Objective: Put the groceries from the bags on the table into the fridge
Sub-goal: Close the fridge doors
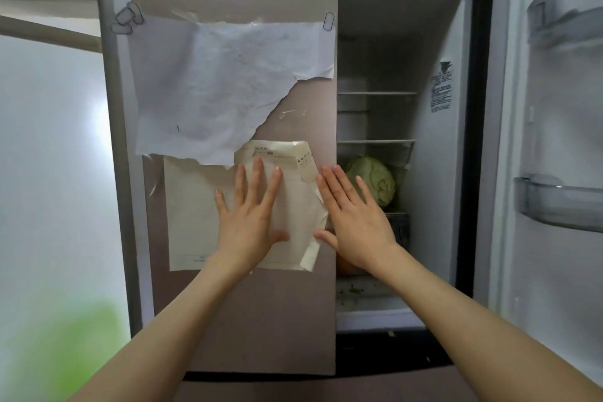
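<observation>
Colour of the fridge: brownish-grey metal, with a white plastic lining inside.
Fridge [228, 320]: left door closed; right door [548, 140] swung wide open, its clear bins showing.
Left hand [251, 215]: fingers straight and spread, palm flat on the yellowed paper [195, 215] stuck to the closed door; it holds nothing.
Right hand [355, 222]: fingers straight and close together, held flat near the closed door's right edge, partly in front of the open compartment; it holds nothing. I cannot tell whether it touches the door.
Cabbage [375, 179]: pale green, on a shelf inside the open compartment, just behind the right hand's fingertips.
Orange item [346, 266]: a rounded shape low in the compartment, mostly hidden by the right wrist; too little shows to name it.
Shelves [375, 142]: two thin shelves above the cabbage; what sits on them at the back is too dim to make out.
Torn white paper [212, 85]: hangs on the closed door above the yellowed sheet, overlapping its top, held by magnets [328, 21] at its upper corners.
Compartment floor [365, 294]: green crumbs scattered on it.
Left of the fridge: a frosted window, with a green blur low down.
</observation>
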